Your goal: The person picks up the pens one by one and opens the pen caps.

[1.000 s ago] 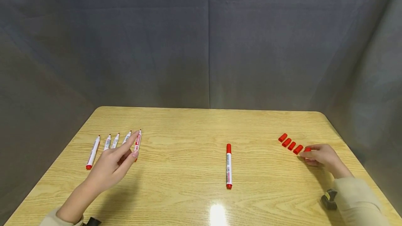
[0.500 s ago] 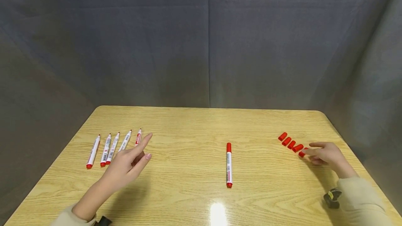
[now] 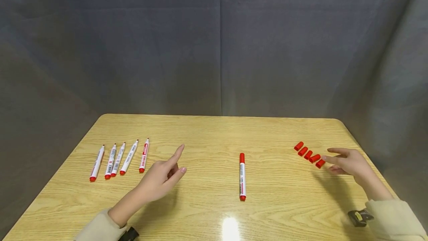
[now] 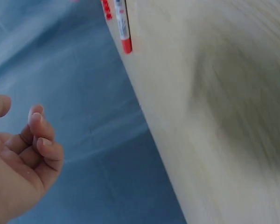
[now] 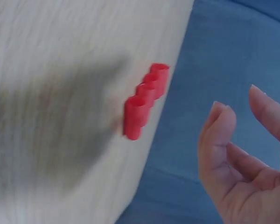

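Observation:
My left hand hovers over the table between two sets of markers, its index finger extended and the other fingers loosely bent, holding nothing. Left of it lie several uncapped white markers side by side, red tips pointing away. A capped red marker lies lengthwise near the middle of the table. At the right, several red marker caps form a slanting row. My right hand is raised just beside the nearest cap; in the right wrist view its fingers are apart with nothing between them.
The wood-grain table has rounded far corners. Grey curtains hang behind it and along both sides. A bright reflection lies on the tabletop near the front.
My left hand has moved right, away from the uncapped markers, uncovering them. My right hand has let go of the last cap in the row and drawn slightly back and up.

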Demonstrator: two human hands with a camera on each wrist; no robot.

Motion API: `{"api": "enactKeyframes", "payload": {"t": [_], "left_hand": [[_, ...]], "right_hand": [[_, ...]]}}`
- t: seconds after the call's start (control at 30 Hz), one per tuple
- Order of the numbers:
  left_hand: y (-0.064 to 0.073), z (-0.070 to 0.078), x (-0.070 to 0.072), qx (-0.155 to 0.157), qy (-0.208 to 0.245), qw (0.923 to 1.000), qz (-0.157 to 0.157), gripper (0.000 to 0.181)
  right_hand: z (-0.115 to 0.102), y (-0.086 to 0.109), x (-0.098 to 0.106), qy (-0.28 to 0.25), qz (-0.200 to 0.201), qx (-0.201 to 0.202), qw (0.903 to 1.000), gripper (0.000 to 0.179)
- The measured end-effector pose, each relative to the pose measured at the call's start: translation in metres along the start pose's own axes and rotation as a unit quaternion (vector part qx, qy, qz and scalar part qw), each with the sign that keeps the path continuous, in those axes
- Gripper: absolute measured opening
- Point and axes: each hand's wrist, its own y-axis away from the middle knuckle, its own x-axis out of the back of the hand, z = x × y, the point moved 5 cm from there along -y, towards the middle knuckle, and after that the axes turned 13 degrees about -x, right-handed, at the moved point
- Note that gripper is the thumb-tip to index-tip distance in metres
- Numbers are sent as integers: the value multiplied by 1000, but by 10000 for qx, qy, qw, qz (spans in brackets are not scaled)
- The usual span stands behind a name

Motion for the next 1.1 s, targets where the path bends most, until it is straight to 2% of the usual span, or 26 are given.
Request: {"api": "enactKeyframes", "payload": {"t": [0.23,0.5,0.67,0.83,1.1], "left_hand": [[-13,-1,-26,296,400,9981,-364,59],[-30,-4,-50,439,1040,9920,-558,62],[-37,-1,-68,504,1125,9888,-838,64],[-43,-1,-86,705,1237,9845,-1022,67],[-51,0,-109,981,1452,9764,-1262,70]], "right_hand": [[-20,17,-3,-20,63,527,9986,64],[-43,37,-6,195,59,802,9966,65],[-58,49,-8,396,150,988,9942,62],[-70,58,-12,459,165,1235,9911,59],[-85,60,-22,455,20,1314,9903,60]]}}
